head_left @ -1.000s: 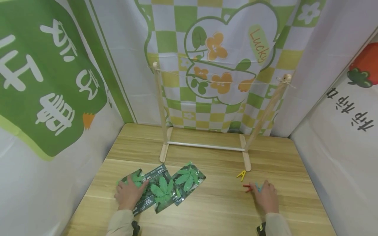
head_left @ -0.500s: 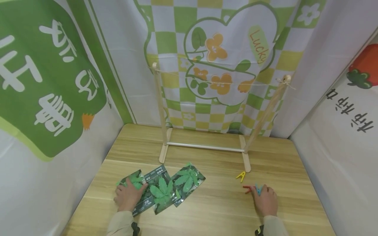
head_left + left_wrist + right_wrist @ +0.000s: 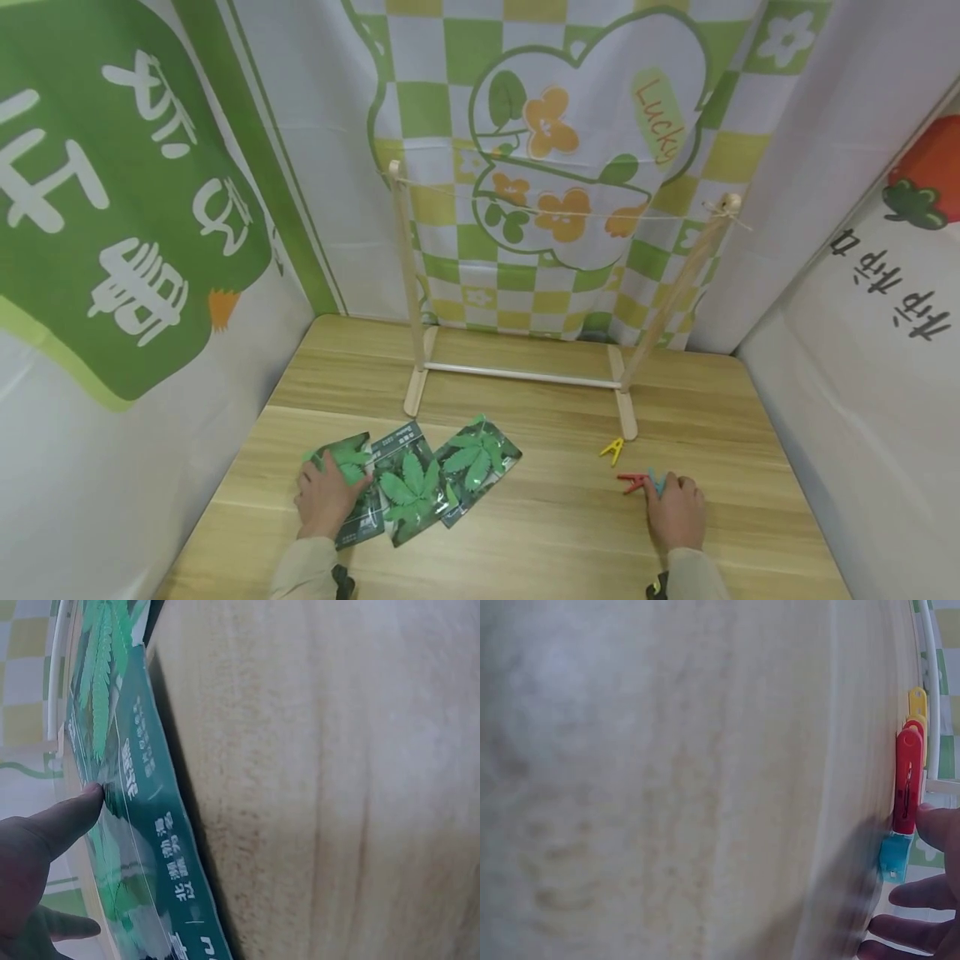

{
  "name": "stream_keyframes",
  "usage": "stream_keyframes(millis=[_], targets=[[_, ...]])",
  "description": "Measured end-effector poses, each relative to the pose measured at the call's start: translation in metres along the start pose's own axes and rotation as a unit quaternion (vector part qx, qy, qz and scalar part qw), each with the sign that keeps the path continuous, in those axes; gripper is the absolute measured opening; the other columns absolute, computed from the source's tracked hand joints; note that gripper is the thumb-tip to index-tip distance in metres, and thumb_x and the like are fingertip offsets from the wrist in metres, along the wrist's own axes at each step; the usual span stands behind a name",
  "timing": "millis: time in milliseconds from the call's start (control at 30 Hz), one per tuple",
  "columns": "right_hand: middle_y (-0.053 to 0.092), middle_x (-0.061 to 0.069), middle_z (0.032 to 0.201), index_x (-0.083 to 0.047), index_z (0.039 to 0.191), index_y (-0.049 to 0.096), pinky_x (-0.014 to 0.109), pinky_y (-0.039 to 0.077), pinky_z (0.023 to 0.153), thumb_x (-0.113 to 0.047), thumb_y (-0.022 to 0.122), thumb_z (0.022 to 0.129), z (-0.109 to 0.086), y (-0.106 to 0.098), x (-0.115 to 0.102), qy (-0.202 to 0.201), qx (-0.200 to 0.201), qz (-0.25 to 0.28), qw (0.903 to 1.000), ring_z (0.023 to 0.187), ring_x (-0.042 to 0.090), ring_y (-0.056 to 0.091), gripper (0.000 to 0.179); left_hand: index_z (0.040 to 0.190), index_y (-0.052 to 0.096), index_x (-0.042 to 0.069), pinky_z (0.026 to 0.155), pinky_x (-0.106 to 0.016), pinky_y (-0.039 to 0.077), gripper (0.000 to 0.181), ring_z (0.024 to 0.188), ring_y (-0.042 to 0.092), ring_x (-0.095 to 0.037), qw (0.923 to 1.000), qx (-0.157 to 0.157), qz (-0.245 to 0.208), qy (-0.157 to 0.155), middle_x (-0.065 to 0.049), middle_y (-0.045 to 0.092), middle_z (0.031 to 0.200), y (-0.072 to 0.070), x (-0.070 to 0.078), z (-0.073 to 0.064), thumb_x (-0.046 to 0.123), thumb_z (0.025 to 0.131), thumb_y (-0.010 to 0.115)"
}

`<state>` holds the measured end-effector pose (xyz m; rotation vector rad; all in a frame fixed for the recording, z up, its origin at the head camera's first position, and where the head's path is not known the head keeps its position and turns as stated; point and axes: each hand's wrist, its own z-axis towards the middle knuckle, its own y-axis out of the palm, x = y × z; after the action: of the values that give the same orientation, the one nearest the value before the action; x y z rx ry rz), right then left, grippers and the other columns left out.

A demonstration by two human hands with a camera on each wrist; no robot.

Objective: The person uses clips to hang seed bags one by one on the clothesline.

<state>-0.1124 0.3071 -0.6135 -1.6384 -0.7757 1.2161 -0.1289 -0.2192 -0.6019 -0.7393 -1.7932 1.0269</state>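
Observation:
In the head view three overlapping packets printed with green leaves lie on the table. My left hand [image 3: 327,498] rests on the leftmost packet [image 3: 351,454], thumb and fingers spread. The left wrist view shows the thumb tip touching this packet's printed face [image 3: 120,832]. Beside it are the middle packet [image 3: 412,487] and the right packet [image 3: 480,458]. My right hand [image 3: 677,510] is at a red clothespin [image 3: 632,482] and a blue clothespin [image 3: 657,482], partly covered by its fingers. In the right wrist view the thumb is against the red clothespin's end, other fingers loosely apart.
A yellow clothespin [image 3: 613,450] lies just beyond the red one. Behind stands a wooden frame [image 3: 410,275] with a string [image 3: 540,208] tied between its posts and a white bar [image 3: 525,372] low down. Printed curtains [image 3: 435,108] enclose the wooden table [image 3: 555,517].
The leftmost packet has turned slightly under my left hand, its top corner shifting right. My right hand has drawn back a little toward me; the clothespins stay about where they were.

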Motion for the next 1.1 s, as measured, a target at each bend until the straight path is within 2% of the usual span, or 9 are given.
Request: stream_keyframes(millis=[133, 367, 600, 900, 1100], targets=[[0.043, 0.041, 0.131, 0.015, 0.133, 0.044, 0.062, 0.039, 0.097, -0.033, 0.048, 0.101, 0.003, 0.002, 0.001, 0.008, -0.004, -0.001, 1.0, 0.117, 0.053, 0.044, 0.058, 0.147, 0.015, -0.012, 0.096, -0.07, 0.037, 0.097, 0.125, 0.029, -0.064, 1.0, 0.004, -0.002, -0.006, -0.048, 0.022, 0.135, 0.0, -0.002, 0.001, 0.043, 0.087, 0.069], [0.042, 0.039, 0.133, 0.014, 0.134, 0.044, 0.062, 0.04, 0.096, -0.032, 0.046, 0.102, 0.006, 0.004, 0.004, 0.011, -0.006, 0.0, 0.9999, 0.118, 0.052, 0.043, 0.056, 0.144, 0.019, -0.014, 0.09, -0.068, 0.04, 0.096, 0.116, 0.038, -0.061, 0.9988, 0.02, 0.02, -0.04, -0.049, 0.032, 0.126, 0.0, -0.002, 0.0, 0.047, 0.087, 0.068], [0.044, 0.038, 0.131, 0.015, 0.132, 0.046, 0.06, 0.042, 0.095, -0.027, 0.049, 0.101, 0.006, 0.002, 0.005, 0.009, -0.003, 0.001, 1.0, 0.117, 0.05, 0.044, 0.052, 0.142, 0.022, -0.014, 0.09, -0.067, 0.04, 0.095, 0.114, 0.04, -0.061, 0.9981, 0.029, 0.024, -0.047, -0.05, 0.036, 0.124, -0.003, -0.003, 0.001, 0.045, 0.085, 0.071], [0.045, 0.038, 0.13, 0.015, 0.13, 0.048, 0.061, 0.043, 0.093, -0.023, 0.049, 0.1, 0.005, -0.002, 0.004, 0.013, 0.002, 0.006, 0.9999, 0.116, 0.05, 0.045, 0.048, 0.14, 0.027, -0.013, 0.093, -0.067, 0.037, 0.088, 0.113, 0.036, -0.059, 0.9965, 0.052, -0.037, -0.054, -0.047, 0.035, 0.123, -0.002, -0.011, 0.013, 0.031, 0.081, 0.077], [0.044, 0.037, 0.131, 0.012, 0.132, 0.047, 0.061, 0.043, 0.093, -0.026, 0.049, 0.1, 0.007, -0.001, 0.004, 0.016, 0.002, 0.017, 0.9997, 0.117, 0.05, 0.045, 0.05, 0.142, 0.027, -0.013, 0.093, -0.066, 0.036, 0.08, 0.113, 0.034, -0.056, 0.9904, 0.086, -0.097, -0.047, -0.044, 0.034, 0.126, -0.002, -0.013, 0.015, 0.016, 0.083, 0.074]])
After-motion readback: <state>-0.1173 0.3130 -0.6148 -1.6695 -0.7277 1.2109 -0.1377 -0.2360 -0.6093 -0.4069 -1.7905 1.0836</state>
